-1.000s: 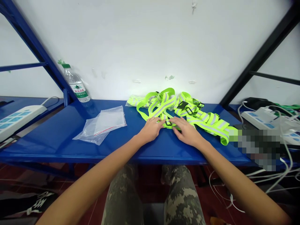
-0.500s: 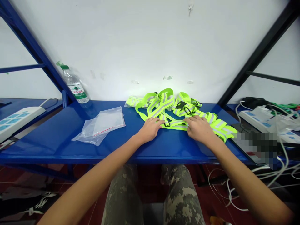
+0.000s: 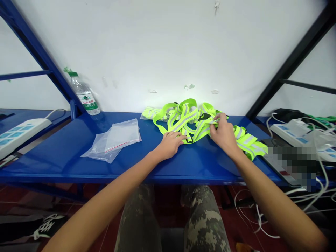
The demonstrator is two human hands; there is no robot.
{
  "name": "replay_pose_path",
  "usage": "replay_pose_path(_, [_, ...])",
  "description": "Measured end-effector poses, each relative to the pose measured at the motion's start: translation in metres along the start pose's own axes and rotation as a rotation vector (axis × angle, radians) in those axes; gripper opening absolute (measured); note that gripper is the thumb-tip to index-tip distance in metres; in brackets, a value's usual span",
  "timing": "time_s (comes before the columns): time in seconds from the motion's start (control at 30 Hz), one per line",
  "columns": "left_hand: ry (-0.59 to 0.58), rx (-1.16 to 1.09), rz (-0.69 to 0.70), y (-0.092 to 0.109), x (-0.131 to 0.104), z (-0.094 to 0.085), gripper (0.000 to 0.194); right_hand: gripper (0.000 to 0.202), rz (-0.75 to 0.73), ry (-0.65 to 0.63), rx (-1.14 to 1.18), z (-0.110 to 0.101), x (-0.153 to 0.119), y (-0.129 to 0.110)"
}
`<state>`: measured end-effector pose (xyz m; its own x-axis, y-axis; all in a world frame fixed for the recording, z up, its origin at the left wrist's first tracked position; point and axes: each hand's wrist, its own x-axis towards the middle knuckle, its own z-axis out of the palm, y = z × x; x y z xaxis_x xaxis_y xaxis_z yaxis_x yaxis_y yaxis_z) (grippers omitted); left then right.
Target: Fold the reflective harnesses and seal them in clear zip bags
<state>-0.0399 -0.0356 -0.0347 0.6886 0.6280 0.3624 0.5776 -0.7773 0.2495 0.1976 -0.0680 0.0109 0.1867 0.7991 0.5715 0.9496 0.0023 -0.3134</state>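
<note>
Neon-yellow reflective straps (image 3: 181,120) with grey stripes lie in a loose tangle at the back of the blue table (image 3: 147,164). My left hand (image 3: 171,144) has its fingers closed on a reflective strap beside a black buckle (image 3: 188,140). Farther right, my right hand (image 3: 223,134) pinches a strap near a black clip (image 3: 205,116), its fingertips partly hidden by the hand itself. More folded strap (image 3: 249,141) lies to the right of that hand. A clear packet of the same strap (image 3: 151,113) rests at the back left of the tangle.
Clear zip bags (image 3: 122,134) lie left of my left hand. A water bottle (image 3: 88,99) leans against the wall at the back left. Power strips (image 3: 26,131) are at the far left and right. A dark flat device (image 3: 278,164) and white cables are at the right edge.
My right hand has moved up and back from the front strap to pinch one near the black clip. The strap between my hands has shifted back with it. My left hand stays put.
</note>
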Motion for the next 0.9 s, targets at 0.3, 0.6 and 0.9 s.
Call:
replay_pose_path(0.3, [0.017, -0.024, 0.001, 0.000, 0.000, -0.001, 0.031, 0.032, -0.345, 0.114, 0.080, 0.043, -0.010, -0.036])
replay_pose_path(0.6, [0.310, -0.423, -0.224, -0.001, -0.001, -0.005, 0.037, 0.026, -0.650, 0.005, 0.025, 0.055, -0.022, -0.041])
replay_pose_path(0.9, [0.338, -0.351, -0.131, 0.002, -0.001, -0.007, 0.020, 0.028, -0.693, -0.027, 0.174, 0.057, -0.026, -0.043])
